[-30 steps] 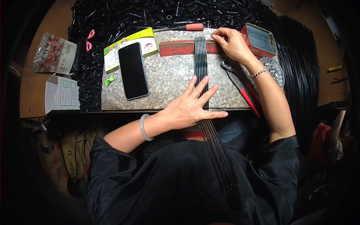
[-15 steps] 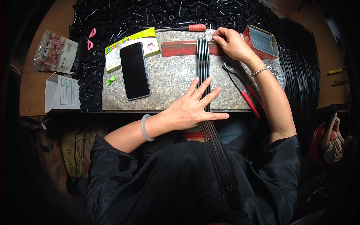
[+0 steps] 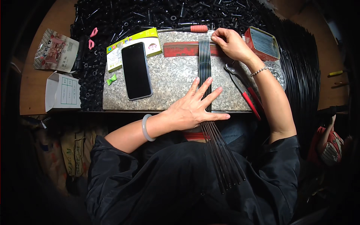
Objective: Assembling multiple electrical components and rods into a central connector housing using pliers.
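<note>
Several thin black rods (image 3: 204, 62) lie side by side across the stone slab (image 3: 165, 86), their near ends fanning out over my lap. My left hand (image 3: 189, 108) rests flat on them at the slab's front edge, fingers spread and palm down. Under their far part runs a red, worn bar (image 3: 180, 50). My right hand (image 3: 231, 45) is at the rods' far tips, on their right side, with thumb and forefinger pinched together. Whatever the pinch holds is too small to make out. Beside my right wrist lie red-handled pliers (image 3: 244, 94).
Right of the bar stands an open tin (image 3: 263, 43) of thin metal pieces. A phone (image 3: 137, 71) leans on a green-white box (image 3: 152, 41). Beyond the slab are a red-handled tool (image 3: 198, 29) and heaped black parts (image 3: 157, 13). More black rods (image 3: 300, 63) lie at right.
The rods' near ends have spread wider and shifted to the right. My right hand has barely moved at the far tips. My left hand stays on the rods.
</note>
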`<state>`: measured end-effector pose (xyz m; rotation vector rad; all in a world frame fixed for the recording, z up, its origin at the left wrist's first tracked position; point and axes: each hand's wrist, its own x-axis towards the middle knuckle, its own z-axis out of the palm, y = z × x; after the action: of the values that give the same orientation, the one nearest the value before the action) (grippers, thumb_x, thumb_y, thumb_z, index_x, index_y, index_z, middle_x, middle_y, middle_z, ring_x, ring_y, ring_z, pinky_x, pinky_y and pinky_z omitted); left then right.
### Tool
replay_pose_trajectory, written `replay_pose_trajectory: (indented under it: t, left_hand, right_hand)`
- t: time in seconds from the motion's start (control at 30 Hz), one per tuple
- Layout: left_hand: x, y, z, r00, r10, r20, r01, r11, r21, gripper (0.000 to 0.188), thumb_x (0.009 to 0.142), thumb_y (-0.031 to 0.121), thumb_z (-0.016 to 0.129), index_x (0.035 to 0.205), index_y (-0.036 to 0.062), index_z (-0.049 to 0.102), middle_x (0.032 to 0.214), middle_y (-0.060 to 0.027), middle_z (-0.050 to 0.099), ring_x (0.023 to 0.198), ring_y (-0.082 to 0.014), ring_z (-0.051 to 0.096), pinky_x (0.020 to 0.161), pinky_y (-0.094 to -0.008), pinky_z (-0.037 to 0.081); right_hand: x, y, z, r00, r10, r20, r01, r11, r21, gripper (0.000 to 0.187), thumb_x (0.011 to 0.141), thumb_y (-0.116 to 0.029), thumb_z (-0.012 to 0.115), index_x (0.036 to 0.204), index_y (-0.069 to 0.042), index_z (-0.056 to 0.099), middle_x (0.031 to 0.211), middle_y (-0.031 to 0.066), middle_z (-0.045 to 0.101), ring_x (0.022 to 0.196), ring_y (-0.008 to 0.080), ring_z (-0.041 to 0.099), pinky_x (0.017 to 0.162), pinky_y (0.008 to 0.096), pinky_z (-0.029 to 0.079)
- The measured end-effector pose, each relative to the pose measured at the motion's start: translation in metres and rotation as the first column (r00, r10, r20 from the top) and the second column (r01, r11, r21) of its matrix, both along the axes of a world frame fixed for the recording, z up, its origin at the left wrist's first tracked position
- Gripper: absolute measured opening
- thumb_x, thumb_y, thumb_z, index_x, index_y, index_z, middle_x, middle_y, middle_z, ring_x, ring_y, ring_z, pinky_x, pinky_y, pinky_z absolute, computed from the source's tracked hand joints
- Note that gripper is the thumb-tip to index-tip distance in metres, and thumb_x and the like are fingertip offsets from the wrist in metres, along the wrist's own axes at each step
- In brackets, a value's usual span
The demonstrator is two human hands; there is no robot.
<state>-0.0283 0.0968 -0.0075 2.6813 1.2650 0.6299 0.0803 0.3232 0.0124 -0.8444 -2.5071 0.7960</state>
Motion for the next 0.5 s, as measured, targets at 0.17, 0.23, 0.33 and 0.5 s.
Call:
replay_pose_trajectory:
  t: [0.17,0.23,0.33,0.5]
  left_hand:
    - [-0.0002,-0.0004,0.0020,1.000,-0.002,0.002,0.003,1.000,-0.011,0.061,0.071,0.020,0.064,0.124,0.0456,0.047,0.140,-0.0193,0.028,0.127,-0.0528,0.024,0.094,-0.0664,0.031]
    - [-0.0005,-0.0001,0.0026,1.000,-0.005,0.010,0.005,1.000,-0.021,0.062,0.070,0.021,0.066,0.124,0.0453,0.047,0.140,-0.0193,0.029,0.126,-0.0531,0.023,0.094,-0.0667,0.030]
    - [-0.0006,0.0002,0.0016,0.999,-0.005,0.032,0.006,0.999,-0.031,0.063,0.069,0.022,0.066,0.124,0.0451,0.047,0.140,-0.0194,0.029,0.126,-0.0535,0.024,0.094,-0.0671,0.030]
    - [-0.0007,0.0003,0.0045,1.000,-0.002,-0.006,0.002,1.000,-0.028,0.061,0.070,0.023,0.066,0.124,0.0446,0.047,0.140,-0.0200,0.029,0.126,-0.0536,0.024,0.093,-0.0672,0.030]
  right_hand:
    - [-0.0016,0.0053,0.0015,0.996,0.087,-0.004,-0.087,0.995,0.046,0.019,0.087,-0.015,0.056,0.088,0.003,0.058,0.073,0.0116,0.060,0.069,0.0148,0.055,0.067,0.0287,0.045]
    - [-0.0021,0.0060,0.0015,0.994,0.108,-0.013,-0.108,0.993,0.049,0.019,0.087,-0.015,0.056,0.087,0.003,0.058,0.073,0.0115,0.060,0.068,0.0157,0.055,0.066,0.0290,0.045]
    - [-0.0065,0.0055,0.0037,0.994,0.108,0.015,-0.108,0.994,0.000,0.019,0.087,-0.016,0.056,0.087,0.003,0.058,0.075,0.0110,0.059,0.070,0.0155,0.055,0.067,0.0287,0.045]
    - [-0.0092,0.0032,-0.0038,0.995,0.083,-0.057,-0.079,0.994,0.069,0.019,0.088,-0.017,0.056,0.090,0.001,0.057,0.081,0.0099,0.056,0.073,0.0156,0.052,0.068,0.0285,0.044]
